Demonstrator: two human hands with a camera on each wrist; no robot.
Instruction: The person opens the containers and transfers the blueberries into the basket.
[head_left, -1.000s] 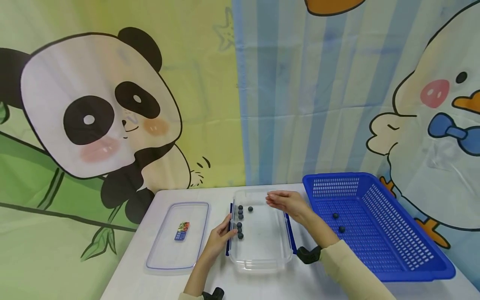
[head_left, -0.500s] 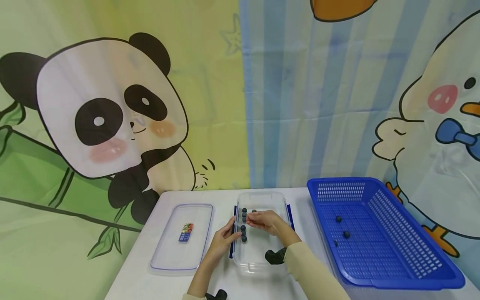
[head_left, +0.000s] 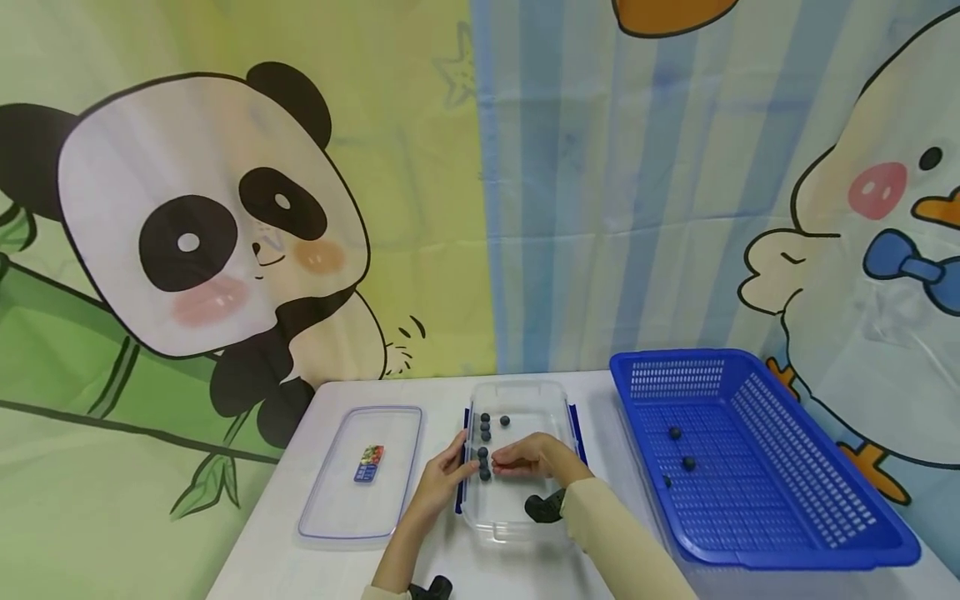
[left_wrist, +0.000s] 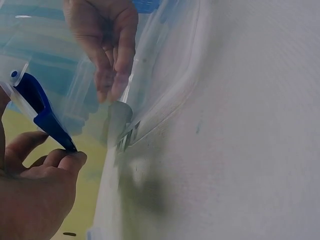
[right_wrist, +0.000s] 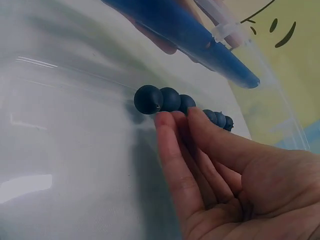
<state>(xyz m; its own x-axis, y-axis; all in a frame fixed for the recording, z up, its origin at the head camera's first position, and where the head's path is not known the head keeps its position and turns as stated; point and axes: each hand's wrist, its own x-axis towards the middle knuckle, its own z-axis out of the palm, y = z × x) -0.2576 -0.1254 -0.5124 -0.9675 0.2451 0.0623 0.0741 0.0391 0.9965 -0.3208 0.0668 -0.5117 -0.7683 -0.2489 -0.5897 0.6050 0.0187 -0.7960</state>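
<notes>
A clear plastic box (head_left: 517, 510) lies lengthwise before me, with blue side clips (left_wrist: 52, 125). My left hand (head_left: 437, 483) grips its left wall, thumb over the rim and fingers outside at the clip. Along that wall inside, blueberries (right_wrist: 149, 100) stand in a line of two small groups. A lone blueberry (head_left: 505, 421) sits farther back, a little to the right. My right hand (head_left: 542, 457) reaches into the box, its extended fingertips and thumb right at the nearer group of berries. Several berries show clearly beyond the fingertips in the right wrist view.
Left of the box lies a clear lid (head_left: 322, 504) with a blue-edged rim and a small coloured label (head_left: 368, 464). To the right stands a blue perforated basket (head_left: 832, 500) holding a few blueberries (head_left: 688, 463). A printed curtain (head_left: 555, 250) hangs behind the white table (head_left: 255, 558).
My right hand has moved from the box's back right to its left side, then nearer along the berry line. My left hand keeps its grip on the wall.
</notes>
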